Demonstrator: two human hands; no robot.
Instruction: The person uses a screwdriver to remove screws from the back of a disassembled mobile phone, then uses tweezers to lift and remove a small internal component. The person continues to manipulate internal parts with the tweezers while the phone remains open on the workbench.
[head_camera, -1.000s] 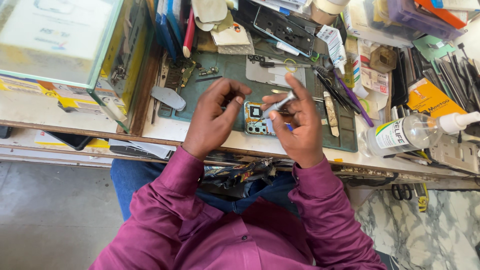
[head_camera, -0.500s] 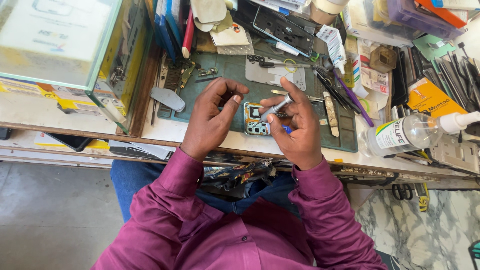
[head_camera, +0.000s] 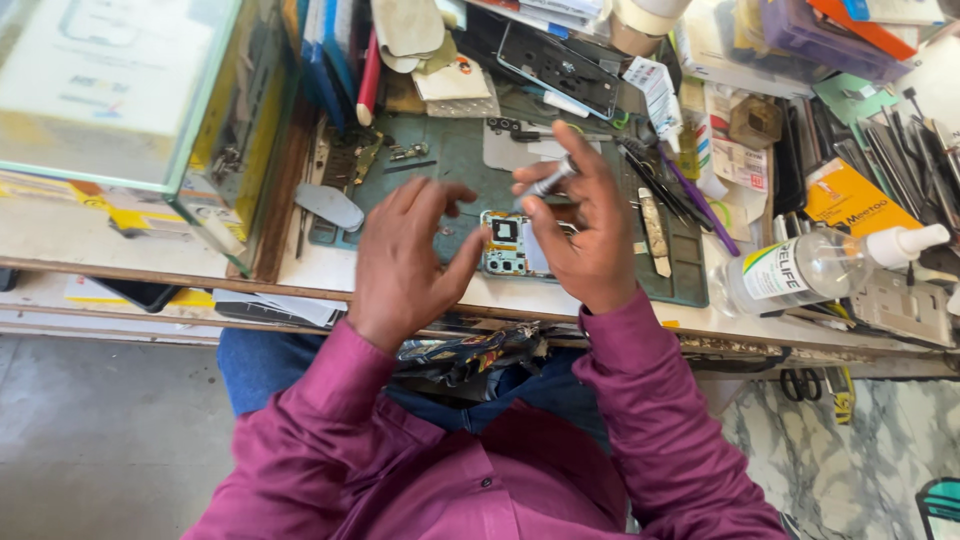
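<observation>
phone (head_camera: 505, 243) with its back cover off lies flat on the green mat (head_camera: 450, 160), close to the near edge of the worktop (head_camera: 320, 270), right between my 2 hands. its circuit board and camera block face up at me. what i can see of it suggests the long axis runs left to right across the mat, camera end toward my left, but my right hand covers the rest, so i cannot tell where the far end stops.

my left hand (head_camera: 405, 255) is spread wide and holds nothing, thumb tip just at the phone's left edge as if steadying it, the other fingers lifted above the mat. my right hand (head_camera: 585, 235) is pinched narrow round a slim silver tool (head_camera: 548, 182), likely a small screwdriver or tweezers; its tip is blurred and i cannot say whether it touches the board.

i judge this to be the open-up stage of a repair, working on the exposed board. the next move calls for a steady left thumb to stop the phone sliding and a fine, light placement of the tool tip on 1 small part, without slipping across the board.

a clear spray bottle (head_camera: 800, 272) lies on its side to my right, well apart from the phone.
</observation>
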